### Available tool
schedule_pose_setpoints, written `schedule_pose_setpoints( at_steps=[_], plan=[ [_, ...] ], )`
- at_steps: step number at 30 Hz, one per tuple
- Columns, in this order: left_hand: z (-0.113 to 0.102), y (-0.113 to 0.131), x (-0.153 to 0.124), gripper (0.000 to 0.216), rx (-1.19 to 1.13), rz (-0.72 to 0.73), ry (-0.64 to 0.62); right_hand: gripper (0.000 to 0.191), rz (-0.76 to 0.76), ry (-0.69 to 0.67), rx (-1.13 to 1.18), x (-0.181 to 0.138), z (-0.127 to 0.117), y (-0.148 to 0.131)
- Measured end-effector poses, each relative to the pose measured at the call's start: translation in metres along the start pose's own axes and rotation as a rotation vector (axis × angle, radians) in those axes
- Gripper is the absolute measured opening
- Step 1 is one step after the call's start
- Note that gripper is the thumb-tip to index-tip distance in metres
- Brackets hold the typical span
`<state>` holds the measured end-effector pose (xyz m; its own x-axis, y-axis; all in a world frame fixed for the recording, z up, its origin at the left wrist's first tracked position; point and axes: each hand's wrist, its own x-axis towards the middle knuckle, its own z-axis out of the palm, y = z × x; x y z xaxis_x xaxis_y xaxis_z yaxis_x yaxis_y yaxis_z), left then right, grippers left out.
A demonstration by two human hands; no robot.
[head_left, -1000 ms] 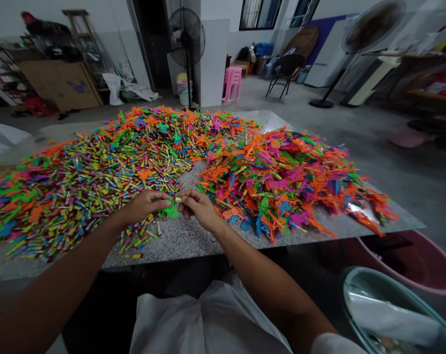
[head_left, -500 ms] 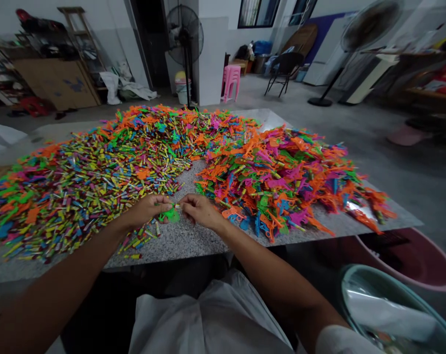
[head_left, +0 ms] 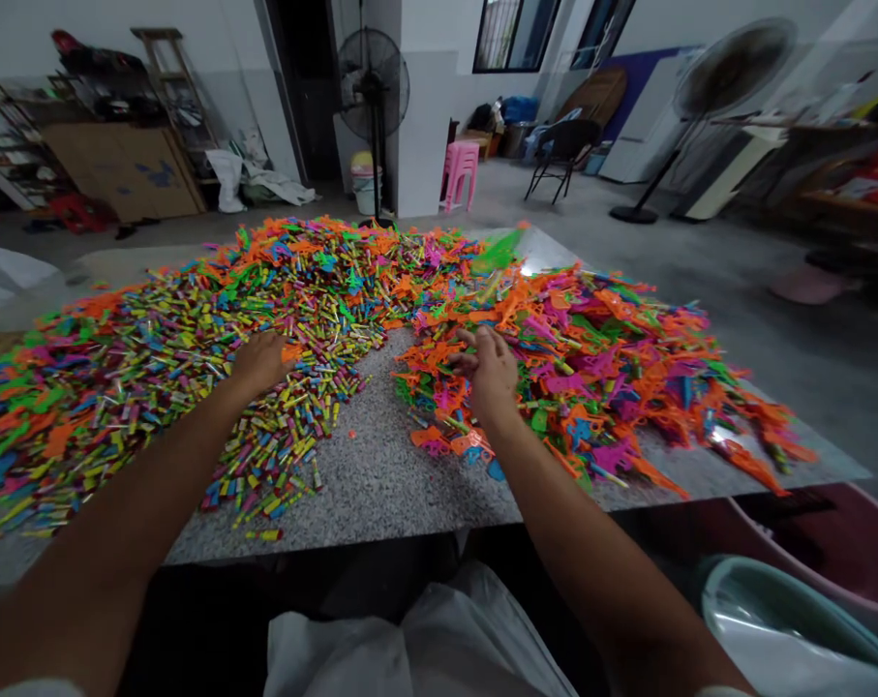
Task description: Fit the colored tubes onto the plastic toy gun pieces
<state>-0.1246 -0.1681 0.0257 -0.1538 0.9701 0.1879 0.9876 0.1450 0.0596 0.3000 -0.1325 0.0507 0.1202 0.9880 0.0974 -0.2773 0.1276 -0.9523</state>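
My left hand (head_left: 259, 362) is over the heap of small yellow, blue and purple tubes (head_left: 192, 339), touching or just above it. Its fingers point down and are mostly hidden. Beside its fingertips lies a flat orange plastic piece (head_left: 291, 354). Above the near left side of the pile of coloured plastic toys (head_left: 555, 358), my right hand (head_left: 492, 370) is open, its fingers spread and holding nothing. Beyond it a bright green plastic piece (head_left: 498, 254), smeared by motion, appears in the air over the back of the pile.
The speckled grey table (head_left: 387, 484) runs under both heaps. Loose tubes (head_left: 264, 534) lie by its front edge. A green tub (head_left: 765, 590) and a pink tub (head_left: 860, 523) stand below on the right. A standing fan (head_left: 373, 87) is behind the table.
My hands, together at the front middle around a green plastic piece, have parted. My left went to the tubes, my right opened over the toys. A green piece is now loose, flying away from me.
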Motion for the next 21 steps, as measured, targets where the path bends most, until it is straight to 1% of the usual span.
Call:
schedule_pose_setpoints(
  at_steps=[1,2,4,6,8,10,12,15,18,21],
  plan=[
    [0.004,-0.006,0.008,0.052,0.034,-0.002,-0.021,0.042,0.044,-0.033,-0.052,0.000,0.003,0.008],
    [0.008,-0.010,0.013,0.053,0.054,-0.014,-0.056,0.039,0.098,-0.114,-0.136,-0.002,0.007,0.019],
    [0.016,-0.013,0.020,0.052,0.066,-0.055,-0.110,0.028,0.168,-0.358,-0.370,-0.010,0.019,0.047],
    [0.021,-0.013,0.020,0.050,0.082,-0.087,-0.117,0.023,0.097,-0.557,-0.644,-0.019,0.037,0.074],
    [0.023,-0.012,0.017,0.050,0.115,-0.109,-0.090,0.029,-0.039,-0.683,-0.947,-0.024,0.058,0.094],
    [0.022,-0.012,0.010,0.050,0.139,-0.106,-0.068,0.038,-0.140,-0.786,-1.224,-0.026,0.080,0.105],
    [0.018,-0.012,0.003,0.046,0.126,-0.086,-0.047,0.042,-0.179,-0.860,-1.385,-0.024,0.098,0.111],
    [0.010,-0.013,-0.010,0.035,0.040,-0.067,-0.002,0.044,-0.183,-0.886,-1.436,-0.022,0.113,0.117],
    [0.001,-0.009,-0.027,0.029,-0.150,-0.158,0.075,0.044,-0.198,-0.895,-1.444,-0.020,0.115,0.120],
    [-0.008,0.003,-0.049,0.038,-0.452,-0.259,0.163,0.038,-0.196,-0.875,-1.422,-0.021,0.111,0.118]
  ],
)
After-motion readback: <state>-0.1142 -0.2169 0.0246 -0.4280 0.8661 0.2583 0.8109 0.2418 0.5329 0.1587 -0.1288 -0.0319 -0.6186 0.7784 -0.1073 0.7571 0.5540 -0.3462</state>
